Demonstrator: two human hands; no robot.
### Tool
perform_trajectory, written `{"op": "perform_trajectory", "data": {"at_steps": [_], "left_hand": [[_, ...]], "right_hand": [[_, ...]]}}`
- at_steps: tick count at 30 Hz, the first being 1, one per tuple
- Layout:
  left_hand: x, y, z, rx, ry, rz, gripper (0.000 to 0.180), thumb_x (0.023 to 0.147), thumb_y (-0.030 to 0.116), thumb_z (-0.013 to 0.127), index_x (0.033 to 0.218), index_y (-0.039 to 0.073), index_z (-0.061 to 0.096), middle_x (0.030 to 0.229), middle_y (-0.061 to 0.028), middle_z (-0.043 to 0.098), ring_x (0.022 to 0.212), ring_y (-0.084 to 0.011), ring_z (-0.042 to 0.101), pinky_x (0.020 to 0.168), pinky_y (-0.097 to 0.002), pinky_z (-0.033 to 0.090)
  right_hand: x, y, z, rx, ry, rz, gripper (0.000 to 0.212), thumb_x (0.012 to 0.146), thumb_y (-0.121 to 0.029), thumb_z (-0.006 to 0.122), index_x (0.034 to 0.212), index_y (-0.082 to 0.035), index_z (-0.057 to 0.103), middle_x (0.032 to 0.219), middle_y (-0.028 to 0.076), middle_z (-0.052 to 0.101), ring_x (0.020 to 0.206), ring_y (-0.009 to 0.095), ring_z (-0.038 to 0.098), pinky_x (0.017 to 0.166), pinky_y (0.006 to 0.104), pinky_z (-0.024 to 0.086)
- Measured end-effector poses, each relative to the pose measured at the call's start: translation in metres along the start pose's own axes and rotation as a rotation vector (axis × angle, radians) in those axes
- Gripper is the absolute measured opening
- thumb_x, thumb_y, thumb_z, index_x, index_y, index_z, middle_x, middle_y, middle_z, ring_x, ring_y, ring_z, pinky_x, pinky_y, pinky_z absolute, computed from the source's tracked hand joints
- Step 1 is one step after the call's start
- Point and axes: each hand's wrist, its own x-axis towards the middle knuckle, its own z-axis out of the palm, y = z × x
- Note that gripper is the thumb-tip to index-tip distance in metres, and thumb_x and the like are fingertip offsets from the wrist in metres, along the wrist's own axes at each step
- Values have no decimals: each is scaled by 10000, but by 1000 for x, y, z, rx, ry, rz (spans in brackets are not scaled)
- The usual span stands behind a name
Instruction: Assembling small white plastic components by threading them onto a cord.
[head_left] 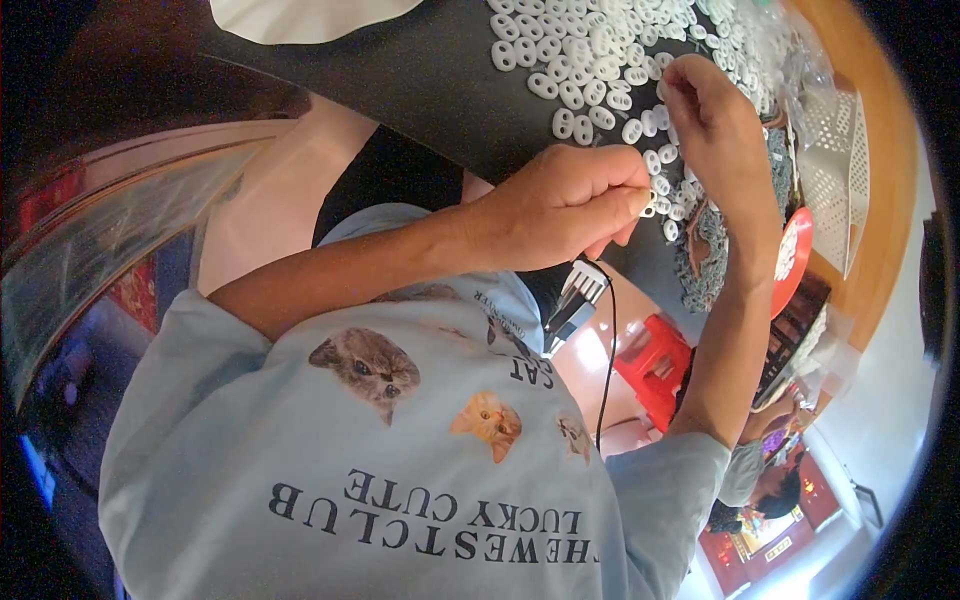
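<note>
My left hand [565, 205] is closed in a pinch, thumb against forefinger. A small whitish oval piece with holes [649, 204] shows at its fingertips. To its right and a little farther off, my right hand [715, 125] is also closed, its thumb and forefinger together above the scattered pieces. What those fingers hold, if anything, I cannot make out. Many white oval plastic pieces with two holes each [575, 60] lie spread over the dark tabletop [440, 90]. Beside my right wrist is a bundle of grey cords [705, 265].
A white dish [310, 15] stands at the far left. On the right are a clear plastic bag [805, 60], a white perforated basket [845, 185] and a red plate [795, 260] of small white bits. Below are a red stool [650, 365] and a black cable [612, 350]. Another person [765, 485] sits at lower right.
</note>
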Motion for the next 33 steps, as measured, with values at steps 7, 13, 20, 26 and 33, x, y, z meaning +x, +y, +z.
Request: {"op": "perform_trajectory", "data": {"at_steps": [7,13,20,26,33], "left_hand": [[-1,1,0,-6,10,-9,142,938,132,467,857,22,509,680,-49,573,534,-67,498,475,-242,394],[-1,2,0,19,8,-12,156,943,137,464,855,18,512,666,-48,569,532,-69,498,479,-244,397],[-2,3,0,-10,17,5,157,945,132,464,848,15,505,661,-38,554,531,-59,484,476,-238,388],[-2,1,0,-7,15,11,145,944,120,460,853,16,505,668,-36,555,533,-57,486,478,-232,388],[-2,1,0,13,25,26,142,942,115,462,843,22,502,667,-34,557,529,-58,493,477,-234,395]], "right_hand": [[-1,-12,0,141,-157,-107,152,847,-37,607,991,-21,561,873,109,584,782,225,600,694,316,479],[4,-4,5,26,-14,-162,163,838,-32,604,994,-19,557,853,96,570,754,225,575,686,317,473],[5,-11,1,112,-114,-135,193,822,-33,610,1009,-18,564,865,109,565,764,245,569,696,331,466],[4,-6,2,80,-93,-130,215,819,-28,614,1027,-12,564,869,104,559,770,220,559,701,324,462],[-1,-3,-9,84,-128,-49,205,826,-37,611,1024,-4,570,850,100,567,747,188,560,686,305,459]]}}
